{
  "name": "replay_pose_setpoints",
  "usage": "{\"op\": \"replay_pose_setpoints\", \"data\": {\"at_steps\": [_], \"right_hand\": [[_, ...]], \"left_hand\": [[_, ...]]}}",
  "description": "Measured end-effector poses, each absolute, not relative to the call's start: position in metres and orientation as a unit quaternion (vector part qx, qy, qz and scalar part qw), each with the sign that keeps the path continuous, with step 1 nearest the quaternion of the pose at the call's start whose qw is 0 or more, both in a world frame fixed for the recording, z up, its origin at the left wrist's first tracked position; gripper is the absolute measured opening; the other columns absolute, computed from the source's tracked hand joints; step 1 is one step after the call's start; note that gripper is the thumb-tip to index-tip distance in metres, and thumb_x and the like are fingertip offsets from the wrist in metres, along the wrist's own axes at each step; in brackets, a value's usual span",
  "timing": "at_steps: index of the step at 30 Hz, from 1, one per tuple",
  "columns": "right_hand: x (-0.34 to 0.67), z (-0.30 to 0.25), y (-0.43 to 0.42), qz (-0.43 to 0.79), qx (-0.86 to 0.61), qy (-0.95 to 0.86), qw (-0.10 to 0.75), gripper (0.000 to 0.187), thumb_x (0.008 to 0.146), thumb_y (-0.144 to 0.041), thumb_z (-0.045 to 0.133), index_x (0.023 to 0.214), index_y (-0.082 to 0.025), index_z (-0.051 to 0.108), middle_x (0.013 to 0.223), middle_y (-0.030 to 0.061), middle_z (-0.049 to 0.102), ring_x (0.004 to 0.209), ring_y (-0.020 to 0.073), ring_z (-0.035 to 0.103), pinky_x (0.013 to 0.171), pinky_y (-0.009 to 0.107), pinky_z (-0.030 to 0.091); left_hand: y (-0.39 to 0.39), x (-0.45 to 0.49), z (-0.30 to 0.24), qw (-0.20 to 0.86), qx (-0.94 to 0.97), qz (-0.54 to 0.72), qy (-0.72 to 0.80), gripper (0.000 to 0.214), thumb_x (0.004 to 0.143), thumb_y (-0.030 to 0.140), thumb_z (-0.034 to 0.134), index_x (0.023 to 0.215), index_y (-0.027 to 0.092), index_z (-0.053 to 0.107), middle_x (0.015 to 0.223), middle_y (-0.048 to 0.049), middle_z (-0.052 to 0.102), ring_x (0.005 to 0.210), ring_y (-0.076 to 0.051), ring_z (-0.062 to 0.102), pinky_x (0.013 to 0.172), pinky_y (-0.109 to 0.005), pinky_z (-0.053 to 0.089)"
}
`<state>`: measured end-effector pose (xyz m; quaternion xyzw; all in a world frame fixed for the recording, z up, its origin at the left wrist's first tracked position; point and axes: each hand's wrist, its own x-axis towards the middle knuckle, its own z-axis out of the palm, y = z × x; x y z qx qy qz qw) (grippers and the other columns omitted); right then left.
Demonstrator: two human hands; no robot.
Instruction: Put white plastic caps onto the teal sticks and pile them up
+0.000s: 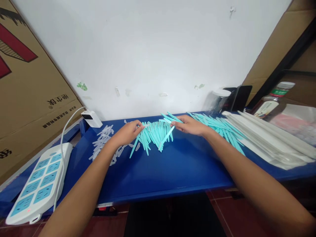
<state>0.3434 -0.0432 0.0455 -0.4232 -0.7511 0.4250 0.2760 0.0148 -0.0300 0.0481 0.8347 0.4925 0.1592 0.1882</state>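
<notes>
My right hand (189, 125) is closed around several slim turquoise plastic sticks (170, 118), one of them slanting down toward the table. At my left hand (132, 130), thumb and forefinger pinch together on a small translucent piece (147, 125), partly hidden by the fingertips. Between and below both hands lies a row of similar turquoise sticks (154, 133), side by side on the blue table (163, 177). Left of my left hand, small translucent pieces (101, 141) are scattered, some hidden behind the forearm. Another turquoise pile (219, 126) lies beyond my right wrist.
A white power strip (41, 184) and a small white device (92, 119) with a cable stand left. On the right are white flat packets (269, 141), a lidded clear jar (218, 100), a dark phone-like slab (242, 98) and a bottle (274, 100). A white wall (158, 59) rises behind.
</notes>
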Motion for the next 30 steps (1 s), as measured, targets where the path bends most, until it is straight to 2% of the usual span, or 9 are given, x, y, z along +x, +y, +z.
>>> {"op": "replay_pose_setpoints", "data": {"at_steps": [3, 8, 13, 21, 26, 28, 30], "right_hand": [[0.349, 0.045, -0.041, 0.428, -0.425, -0.747, 0.281, 0.040, 0.096, -0.057, 0.059, 0.092, -0.018, 0.061, 0.067, -0.0050, 0.042, 0.056, 0.0104, 0.036, 0.050, 0.023, 0.029], [0.347, 0.042, -0.040, 0.466, -0.419, -0.717, 0.307, 0.047, 0.093, -0.060, 0.065, 0.077, -0.020, 0.048, 0.067, -0.0047, 0.040, 0.054, 0.0087, 0.032, 0.048, 0.022, 0.024], [0.349, 0.044, -0.039, 0.508, -0.405, -0.672, 0.356, 0.044, 0.095, -0.058, 0.065, 0.079, -0.019, 0.050, 0.066, -0.0044, 0.041, 0.051, 0.0071, 0.024, 0.046, 0.023, 0.017], [0.355, 0.043, -0.033, 0.489, -0.402, -0.653, 0.416, 0.047, 0.097, -0.059, 0.063, 0.077, -0.017, 0.057, 0.056, -0.0092, 0.025, 0.049, 0.0076, 0.017, 0.046, 0.023, 0.015], [0.356, 0.041, -0.031, 0.488, -0.384, -0.646, 0.443, 0.047, 0.096, -0.060, 0.065, 0.080, -0.017, 0.057, 0.060, -0.0066, 0.036, 0.050, 0.0069, 0.019, 0.045, 0.023, 0.016], [0.357, 0.041, -0.030, 0.493, -0.385, -0.641, 0.444, 0.047, 0.095, -0.059, 0.066, 0.079, -0.016, 0.057, 0.059, -0.0069, 0.035, 0.050, 0.0067, 0.019, 0.045, 0.023, 0.015], [0.358, 0.041, -0.029, 0.504, -0.386, -0.631, 0.447, 0.047, 0.095, -0.059, 0.067, 0.078, -0.016, 0.057, 0.057, -0.0084, 0.031, 0.049, 0.0066, 0.019, 0.045, 0.022, 0.015]], "left_hand": [[-0.027, 0.012, 0.046, 0.172, 0.829, 0.158, 0.508, 0.041, 0.101, 0.060, 0.042, 0.098, 0.022, 0.057, 0.063, 0.0020, 0.050, 0.054, -0.017, 0.045, 0.053, -0.029, 0.031], [-0.033, 0.019, 0.049, 0.262, 0.821, 0.186, 0.472, 0.042, 0.099, 0.062, 0.046, 0.097, 0.022, 0.056, 0.062, 0.0050, 0.040, 0.051, -0.014, 0.036, 0.050, -0.027, 0.027], [-0.035, 0.023, 0.050, 0.296, 0.814, 0.203, 0.456, 0.040, 0.099, 0.061, 0.049, 0.095, 0.022, 0.057, 0.062, 0.0061, 0.034, 0.051, -0.012, 0.028, 0.050, -0.026, 0.023], [-0.035, 0.027, 0.047, 0.269, 0.828, 0.221, 0.440, 0.038, 0.098, 0.058, 0.052, 0.095, 0.021, 0.060, 0.061, 0.0062, 0.036, 0.052, -0.013, 0.029, 0.052, -0.025, 0.024], [-0.036, 0.029, 0.048, 0.259, 0.833, 0.218, 0.438, 0.038, 0.100, 0.056, 0.049, 0.098, 0.021, 0.061, 0.063, 0.0054, 0.041, 0.053, -0.013, 0.033, 0.054, -0.025, 0.027], [-0.036, 0.030, 0.047, 0.220, 0.838, 0.224, 0.447, 0.037, 0.102, 0.055, 0.046, 0.100, 0.021, 0.061, 0.063, 0.0046, 0.044, 0.053, -0.014, 0.038, 0.055, -0.026, 0.029], [-0.037, 0.031, 0.046, 0.124, 0.843, 0.232, 0.469, 0.035, 0.104, 0.052, 0.044, 0.106, 0.021, 0.061, 0.062, 0.0035, 0.048, 0.052, -0.016, 0.043, 0.057, -0.027, 0.029]]}}
